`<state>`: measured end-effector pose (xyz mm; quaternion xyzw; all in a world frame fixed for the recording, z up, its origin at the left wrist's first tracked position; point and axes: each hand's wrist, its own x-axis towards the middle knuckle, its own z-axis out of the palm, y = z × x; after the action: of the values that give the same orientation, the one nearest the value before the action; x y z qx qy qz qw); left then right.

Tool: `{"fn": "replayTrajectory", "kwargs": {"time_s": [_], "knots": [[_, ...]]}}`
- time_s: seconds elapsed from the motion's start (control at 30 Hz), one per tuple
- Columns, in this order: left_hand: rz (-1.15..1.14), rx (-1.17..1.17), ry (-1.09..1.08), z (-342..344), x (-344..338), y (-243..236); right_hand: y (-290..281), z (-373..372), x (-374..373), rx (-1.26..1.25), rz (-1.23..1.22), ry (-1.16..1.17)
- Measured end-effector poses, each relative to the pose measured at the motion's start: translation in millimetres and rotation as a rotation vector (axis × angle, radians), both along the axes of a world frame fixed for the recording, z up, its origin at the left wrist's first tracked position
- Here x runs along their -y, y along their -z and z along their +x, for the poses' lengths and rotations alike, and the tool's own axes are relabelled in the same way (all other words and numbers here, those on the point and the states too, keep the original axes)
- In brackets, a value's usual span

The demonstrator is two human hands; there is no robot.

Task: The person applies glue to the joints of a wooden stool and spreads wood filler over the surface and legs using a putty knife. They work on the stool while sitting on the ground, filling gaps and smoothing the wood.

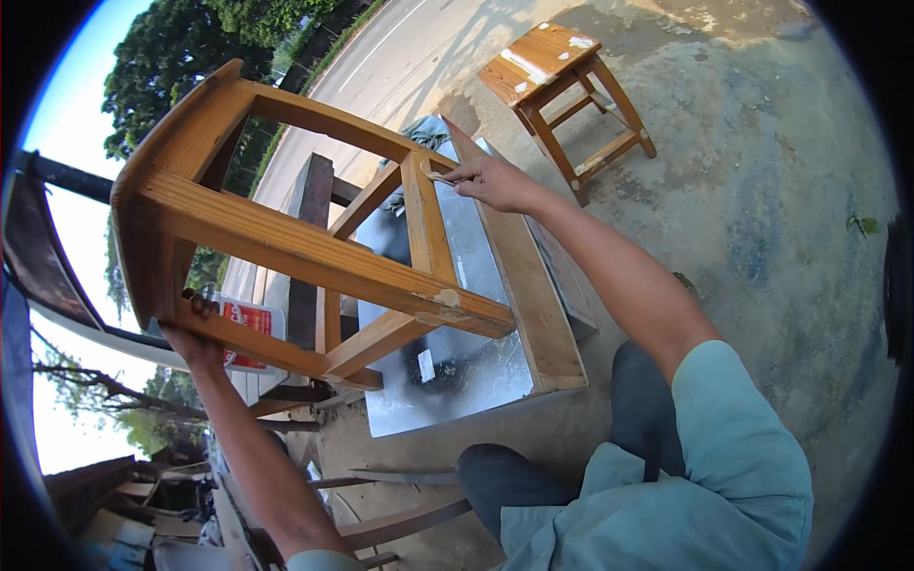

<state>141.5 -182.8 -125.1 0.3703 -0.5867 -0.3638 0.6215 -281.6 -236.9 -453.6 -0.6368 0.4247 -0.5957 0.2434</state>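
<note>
A brown wooden stool (286, 233) lies tipped on its side over a metal-topped bench, its seat toward the left. Fingers of my left hand (193, 341) wrap round a leg close to the seat. At the far end of the legs, my right hand (495, 184) pinches a small putty knife (440, 177), its blade against the joint of a leg and crossbar. Pale filler patches (440, 306) show on the nearer leg. Most of the knife is hidden by my fingers.
Under the stool is the bench's shiny metal top (457, 390), edged by a wooden board (533, 314). A red-and-white tub (249, 328) stands behind the stool's lower leg. Another stool (547, 62) with white patches stands upright on the concrete. A grey-green cloth (426, 131) lies at the back.
</note>
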Motion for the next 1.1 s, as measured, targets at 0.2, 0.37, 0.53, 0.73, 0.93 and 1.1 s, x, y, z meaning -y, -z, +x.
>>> {"fn": "replayTrajectory", "kwargs": {"time_s": [0.2, 0.37, 0.53, 0.73, 0.93, 1.1], "knots": [[0.020, 0.006, 0.039, 5.9, 4.2, -1.6, -37.2, -18.7, -3.9, 0.002, 0.228, -0.112], [0.017, 0.019, 0.071, 12.3, 6.3, -0.6, -35.6, -39.0, -13.7, -0.073, 0.271, -0.320], [-0.006, -0.031, 0.032, 9.0, 2.6, 1.1, -46.9, -46.7, 16.2, -0.027, 0.234, -0.199], [0.017, -0.056, -0.051, 8.8, -0.2, 1.1, -26.9, -45.7, -4.8, -0.096, 0.157, -0.403], [-0.031, -0.037, -0.264, 32.3, -3.7, 2.2, -15.8, -61.8, 1.2, -0.099, -0.025, -0.204], [0.053, 0.033, 0.160, 51.8, -1.6, -4.2, -11.5, -45.9, 14.0, -0.094, -0.087, -0.193]]}}
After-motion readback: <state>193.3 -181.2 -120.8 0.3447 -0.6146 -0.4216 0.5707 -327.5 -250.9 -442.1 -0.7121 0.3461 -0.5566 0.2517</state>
